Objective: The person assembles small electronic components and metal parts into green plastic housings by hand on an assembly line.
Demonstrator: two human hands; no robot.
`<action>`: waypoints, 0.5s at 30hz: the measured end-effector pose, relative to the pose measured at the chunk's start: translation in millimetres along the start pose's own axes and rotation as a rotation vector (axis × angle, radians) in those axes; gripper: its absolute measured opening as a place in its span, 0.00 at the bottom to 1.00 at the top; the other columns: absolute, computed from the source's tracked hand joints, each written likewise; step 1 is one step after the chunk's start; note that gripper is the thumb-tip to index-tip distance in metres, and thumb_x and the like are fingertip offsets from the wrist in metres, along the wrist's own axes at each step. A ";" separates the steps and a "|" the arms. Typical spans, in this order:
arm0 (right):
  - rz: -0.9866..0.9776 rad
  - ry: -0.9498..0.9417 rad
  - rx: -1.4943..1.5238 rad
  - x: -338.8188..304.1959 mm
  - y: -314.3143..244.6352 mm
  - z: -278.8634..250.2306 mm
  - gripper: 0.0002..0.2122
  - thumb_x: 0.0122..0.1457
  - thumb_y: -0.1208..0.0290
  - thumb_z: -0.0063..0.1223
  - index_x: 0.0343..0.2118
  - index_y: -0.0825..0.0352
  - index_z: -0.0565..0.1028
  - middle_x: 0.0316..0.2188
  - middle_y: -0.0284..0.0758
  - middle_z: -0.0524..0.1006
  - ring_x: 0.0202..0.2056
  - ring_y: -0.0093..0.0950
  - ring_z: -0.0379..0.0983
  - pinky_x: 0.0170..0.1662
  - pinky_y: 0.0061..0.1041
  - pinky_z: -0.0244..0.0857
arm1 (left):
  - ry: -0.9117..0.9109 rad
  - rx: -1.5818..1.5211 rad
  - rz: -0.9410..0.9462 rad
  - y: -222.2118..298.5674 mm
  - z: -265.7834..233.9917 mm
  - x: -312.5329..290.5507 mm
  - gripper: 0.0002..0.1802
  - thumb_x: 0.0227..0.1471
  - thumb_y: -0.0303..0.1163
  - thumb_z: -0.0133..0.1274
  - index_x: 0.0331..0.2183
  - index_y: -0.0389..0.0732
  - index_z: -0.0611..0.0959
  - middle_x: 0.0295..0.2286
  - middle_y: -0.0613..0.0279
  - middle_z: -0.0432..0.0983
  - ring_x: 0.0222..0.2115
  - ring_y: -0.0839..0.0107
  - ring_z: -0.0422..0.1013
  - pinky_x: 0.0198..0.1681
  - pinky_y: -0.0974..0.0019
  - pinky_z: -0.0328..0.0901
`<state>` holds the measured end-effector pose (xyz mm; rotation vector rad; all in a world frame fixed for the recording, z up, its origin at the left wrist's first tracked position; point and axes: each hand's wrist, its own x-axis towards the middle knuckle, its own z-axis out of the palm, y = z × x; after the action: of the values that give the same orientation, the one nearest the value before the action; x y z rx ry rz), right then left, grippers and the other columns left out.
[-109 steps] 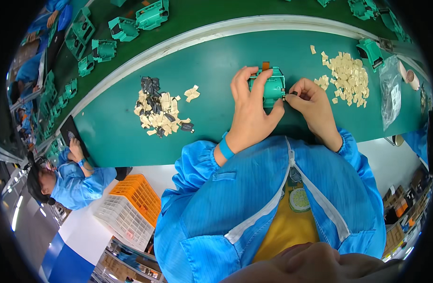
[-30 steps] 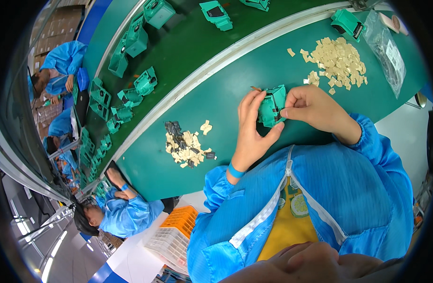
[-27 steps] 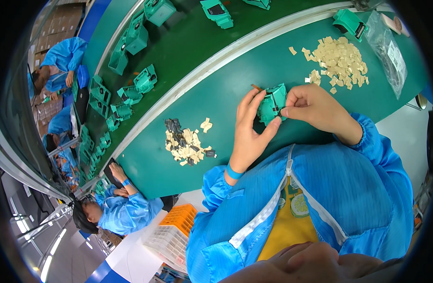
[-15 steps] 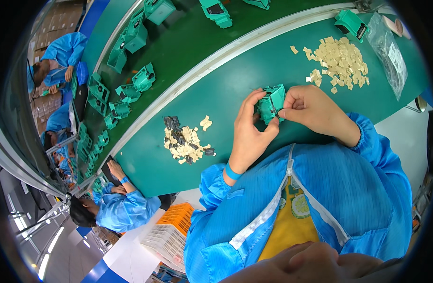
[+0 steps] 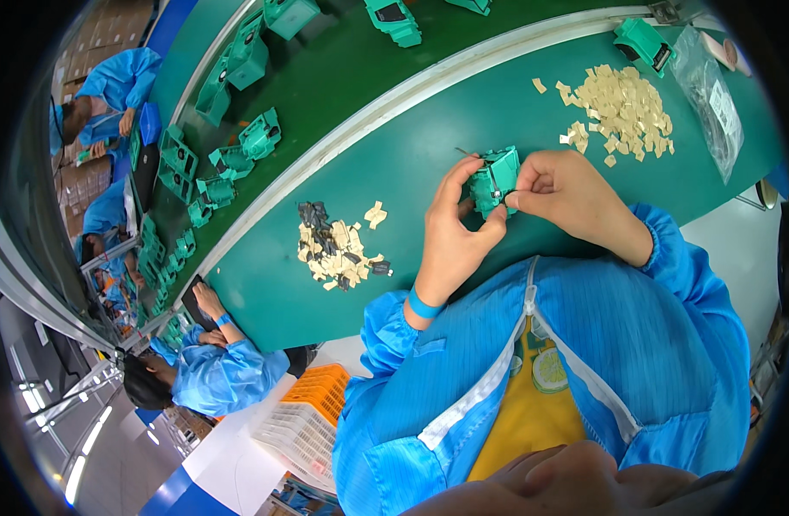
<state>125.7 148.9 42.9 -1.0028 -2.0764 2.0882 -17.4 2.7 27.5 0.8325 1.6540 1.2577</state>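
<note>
Just above the table, in front of my chest, is a green plastic toy truck part (image 5: 494,179) with a dark strip across it. My left hand (image 5: 453,236) grips it from the left, fingers behind and thumb at its lower edge. At its right lower side, my right hand (image 5: 566,193) is closed in a pinch against it. Something small and dark shows at the right fingertips; its kind I cannot make out. A pile of small cream pieces (image 5: 622,112) lies to the right. Another pile, of black parts and cream pieces (image 5: 334,249), lies to the left.
Beyond a pale metal rail (image 5: 394,90) runs a dark green conveyor belt (image 5: 343,103) with several green truck parts (image 5: 261,133). A green truck part (image 5: 644,45) and a clear plastic bag (image 5: 711,103) lie at the far right. Co-workers in blue (image 5: 227,370) sit along the left. Stacked crates (image 5: 304,421) stand below.
The green truck part has tilted slightly in my left hand, so the dark strip shows more. My right fingers remain at its lower right side, barely shifted.
</note>
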 end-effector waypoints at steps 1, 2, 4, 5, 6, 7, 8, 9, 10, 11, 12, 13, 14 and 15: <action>-0.010 0.037 0.109 -2.0 1.5 2.4 0.10 0.55 0.75 0.64 0.32 0.71 0.72 0.23 0.35 0.78 0.25 0.22 0.74 0.28 0.24 0.67 | 0.002 0.000 0.002 -0.6 0.3 -0.8 0.32 0.53 0.19 0.55 0.60 0.35 0.69 0.59 0.51 0.65 0.59 0.60 0.66 0.60 0.52 0.66; -0.021 0.073 0.219 -3.3 2.1 3.1 0.12 0.56 0.76 0.64 0.35 0.69 0.69 0.25 0.33 0.77 0.26 0.21 0.74 0.29 0.23 0.67 | 0.002 -0.023 -0.011 -1.6 1.0 -1.9 0.33 0.53 0.19 0.55 0.60 0.35 0.69 0.59 0.51 0.65 0.59 0.61 0.66 0.60 0.53 0.66; -0.010 0.053 0.238 -0.5 4.2 -2.3 0.14 0.56 0.77 0.64 0.36 0.67 0.66 0.26 0.32 0.77 0.27 0.20 0.74 0.31 0.22 0.68 | -0.003 -0.046 -0.026 -0.8 0.4 -3.3 0.33 0.53 0.18 0.54 0.61 0.35 0.69 0.59 0.52 0.65 0.59 0.62 0.66 0.60 0.54 0.66; 0.002 0.032 0.256 0.9 4.5 -4.8 0.16 0.56 0.78 0.64 0.37 0.64 0.64 0.28 0.31 0.77 0.28 0.20 0.74 0.32 0.21 0.68 | -0.008 -0.129 -0.046 2.0 -0.6 -2.9 0.33 0.53 0.18 0.53 0.61 0.35 0.69 0.60 0.52 0.65 0.59 0.62 0.65 0.60 0.55 0.65; 0.004 0.031 0.258 0.7 1.6 -6.3 0.16 0.56 0.78 0.64 0.37 0.64 0.64 0.28 0.31 0.77 0.28 0.20 0.74 0.32 0.21 0.68 | -0.011 -0.212 -0.068 3.9 -0.3 -3.1 0.33 0.54 0.17 0.53 0.61 0.34 0.69 0.60 0.53 0.65 0.60 0.63 0.65 0.60 0.56 0.64; 0.026 -0.007 0.366 0.4 -3.5 -8.0 0.16 0.56 0.78 0.64 0.37 0.64 0.65 0.27 0.31 0.77 0.29 0.19 0.74 0.33 0.21 0.68 | -0.011 -0.211 -0.071 5.0 0.7 -3.3 0.33 0.54 0.17 0.53 0.61 0.34 0.69 0.60 0.53 0.65 0.60 0.63 0.65 0.60 0.56 0.64; 0.048 -0.045 0.475 0.7 -5.8 -9.2 0.15 0.56 0.78 0.65 0.37 0.64 0.65 0.27 0.30 0.77 0.30 0.19 0.74 0.34 0.20 0.68 | -0.006 -0.228 -0.057 5.8 1.6 -3.4 0.33 0.54 0.18 0.53 0.61 0.34 0.69 0.60 0.53 0.65 0.60 0.63 0.64 0.61 0.57 0.64; 0.048 -0.048 0.473 2.6 -5.3 -9.3 0.15 0.56 0.78 0.65 0.37 0.64 0.65 0.27 0.30 0.77 0.30 0.19 0.74 0.34 0.20 0.68 | 0.001 -0.247 -0.040 6.3 1.2 -3.7 0.33 0.54 0.18 0.53 0.61 0.34 0.69 0.60 0.53 0.65 0.60 0.63 0.64 0.61 0.58 0.63; 0.026 -0.089 0.444 5.7 -3.7 -9.4 0.15 0.57 0.77 0.65 0.38 0.64 0.66 0.28 0.31 0.77 0.31 0.19 0.75 0.34 0.20 0.68 | 0.005 -0.248 -0.039 5.6 -0.1 -3.9 0.33 0.54 0.18 0.53 0.61 0.34 0.69 0.60 0.53 0.65 0.60 0.63 0.64 0.61 0.58 0.63; 0.003 -0.132 0.413 8.6 -2.6 -9.3 0.15 0.57 0.77 0.65 0.38 0.64 0.66 0.29 0.31 0.77 0.32 0.19 0.75 0.35 0.20 0.68 | -0.007 -0.275 -0.039 4.2 -2.2 -4.0 0.32 0.54 0.19 0.55 0.61 0.34 0.69 0.60 0.54 0.66 0.58 0.65 0.65 0.58 0.60 0.66; -0.002 -0.134 0.411 10.5 -1.4 -10.5 0.15 0.57 0.77 0.65 0.38 0.64 0.66 0.29 0.31 0.77 0.32 0.19 0.75 0.35 0.20 0.68 | -0.022 -0.300 -0.036 3.6 -3.6 -3.8 0.32 0.54 0.20 0.57 0.60 0.34 0.69 0.59 0.55 0.66 0.57 0.68 0.67 0.56 0.62 0.69; 0.031 -0.161 0.492 12.2 -0.6 -11.5 0.16 0.57 0.76 0.66 0.40 0.65 0.66 0.30 0.32 0.77 0.33 0.20 0.75 0.36 0.21 0.69 | -0.017 -0.298 -0.031 4.2 -4.9 -4.6 0.32 0.54 0.20 0.57 0.60 0.34 0.69 0.59 0.55 0.66 0.57 0.68 0.67 0.56 0.62 0.69; 0.063 -0.190 0.571 13.8 -0.6 -10.8 0.17 0.57 0.75 0.66 0.42 0.66 0.67 0.32 0.34 0.78 0.34 0.21 0.76 0.37 0.21 0.69 | -0.008 -0.344 -0.052 5.0 -6.6 -5.9 0.33 0.53 0.21 0.58 0.60 0.33 0.69 0.60 0.53 0.66 0.58 0.64 0.67 0.57 0.60 0.69; 0.053 -0.201 0.560 16.4 0.3 -6.6 0.17 0.57 0.75 0.66 0.42 0.66 0.67 0.32 0.34 0.78 0.34 0.21 0.76 0.37 0.21 0.69 | 0.005 -0.391 -0.065 5.9 -8.9 -5.5 0.34 0.52 0.22 0.59 0.60 0.33 0.69 0.60 0.51 0.65 0.59 0.59 0.66 0.57 0.58 0.68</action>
<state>115.8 162.2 36.4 -0.7906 -1.3833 2.6615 -23.4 -4.0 35.5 0.5317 1.3634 1.4734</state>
